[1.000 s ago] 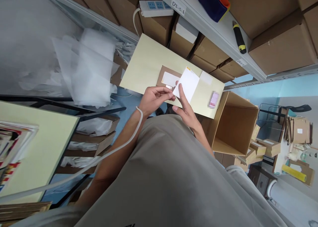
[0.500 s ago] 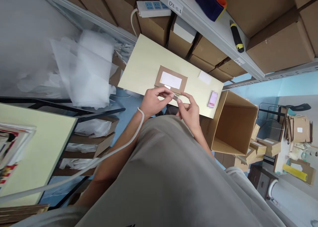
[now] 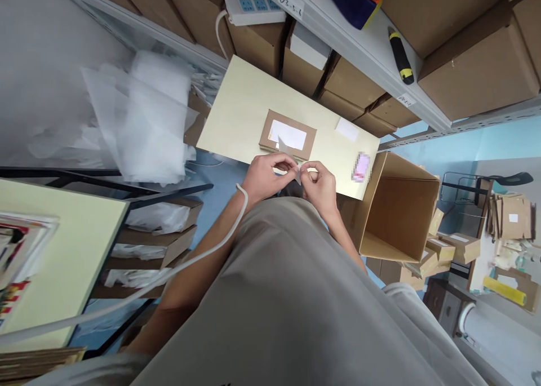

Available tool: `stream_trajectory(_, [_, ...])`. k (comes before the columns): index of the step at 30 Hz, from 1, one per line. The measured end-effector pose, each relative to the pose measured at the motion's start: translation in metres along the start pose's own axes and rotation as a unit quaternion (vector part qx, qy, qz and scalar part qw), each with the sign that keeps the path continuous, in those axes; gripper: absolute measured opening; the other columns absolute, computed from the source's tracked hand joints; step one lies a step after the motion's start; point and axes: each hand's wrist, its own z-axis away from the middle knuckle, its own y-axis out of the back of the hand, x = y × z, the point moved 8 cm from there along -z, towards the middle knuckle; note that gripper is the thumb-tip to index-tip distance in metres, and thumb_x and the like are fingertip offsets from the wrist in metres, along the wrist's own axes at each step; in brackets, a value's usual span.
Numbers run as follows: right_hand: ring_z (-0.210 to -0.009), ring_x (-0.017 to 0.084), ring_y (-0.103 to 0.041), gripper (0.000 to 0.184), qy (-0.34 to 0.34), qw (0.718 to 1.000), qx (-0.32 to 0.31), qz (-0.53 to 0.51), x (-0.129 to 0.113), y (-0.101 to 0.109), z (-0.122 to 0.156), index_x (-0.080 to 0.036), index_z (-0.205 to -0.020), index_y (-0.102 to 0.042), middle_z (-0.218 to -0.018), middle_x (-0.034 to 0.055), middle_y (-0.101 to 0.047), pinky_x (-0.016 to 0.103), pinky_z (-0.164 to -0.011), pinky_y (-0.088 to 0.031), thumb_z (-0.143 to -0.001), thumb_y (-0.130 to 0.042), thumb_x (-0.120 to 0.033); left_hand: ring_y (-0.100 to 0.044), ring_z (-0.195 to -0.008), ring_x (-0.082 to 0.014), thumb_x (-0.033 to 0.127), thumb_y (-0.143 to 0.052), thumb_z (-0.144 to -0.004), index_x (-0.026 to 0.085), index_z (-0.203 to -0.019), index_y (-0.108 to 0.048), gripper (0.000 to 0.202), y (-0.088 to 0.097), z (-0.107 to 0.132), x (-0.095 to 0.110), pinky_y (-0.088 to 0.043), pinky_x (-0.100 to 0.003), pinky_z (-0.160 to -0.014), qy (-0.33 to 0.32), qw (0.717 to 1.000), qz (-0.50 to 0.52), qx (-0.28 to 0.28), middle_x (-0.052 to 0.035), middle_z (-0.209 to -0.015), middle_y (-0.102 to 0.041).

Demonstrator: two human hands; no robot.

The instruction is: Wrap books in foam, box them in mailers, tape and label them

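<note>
My left hand (image 3: 269, 176) and my right hand (image 3: 320, 187) meet fingertip to fingertip at the near edge of the cream table top (image 3: 236, 101). Both pinch a small pale slip (image 3: 298, 176), thin like a sticker or its backing; its exact kind is unclear. A greyish, pointed flap (image 3: 287, 147) rises beyond the fingertips, in front of a flat brown cardboard box (image 3: 311, 141). The box lies on the table with a white label (image 3: 291, 133) on its top, partly covered by the flap. A white cord (image 3: 198, 251) loops at my left wrist.
A large open carton (image 3: 397, 217) stands right of the table. Behind runs a shelf with boxes, a power strip (image 3: 256, 11) and a box cutter (image 3: 400, 56). Bubble wrap (image 3: 158, 110) is heaped at left. A white slip (image 3: 346, 129) and a blurred pink item (image 3: 361, 167) lie on the table.
My right hand's fingers have curled in and closed on the slip beside my left fingertips. The slip has turned, and a pale flap now stands up before the box. The view has shifted slightly.
</note>
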Motion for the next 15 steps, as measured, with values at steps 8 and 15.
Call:
stream_trajectory(8, [-0.039, 0.012, -0.049, 0.022, -0.047, 0.992, 0.011, -0.12, 0.012, 0.003, 0.006, -0.029, -0.098, -0.059, -0.048, -0.0149, -0.054, 0.022, -0.048, -0.04, -0.097, -0.065, -0.05, -0.08, -0.085, -0.0243, 0.032, -0.071, -0.083, 0.022, -0.085, -0.08, 0.013, -0.006, -0.011, -0.053, -0.063, -0.034, -0.087, 0.11, 0.992, -0.057, 0.029, -0.0039, -0.088, -0.084])
stream_trajectory(15, [-0.034, 0.013, -0.05, 0.035, -0.079, 0.977, 0.067, -0.185, 0.027, 0.039, 0.023, -0.028, -0.097, -0.061, -0.042, -0.0163, -0.046, 0.023, -0.043, -0.04, -0.092, -0.073, -0.06, -0.081, -0.104, -0.0323, 0.031, -0.068, -0.083, 0.022, -0.083, -0.075, 0.011, 0.097, -0.033, -0.142, -0.059, -0.04, -0.097, 0.313, 0.901, -0.213, 0.211, -0.0085, -0.094, -0.085])
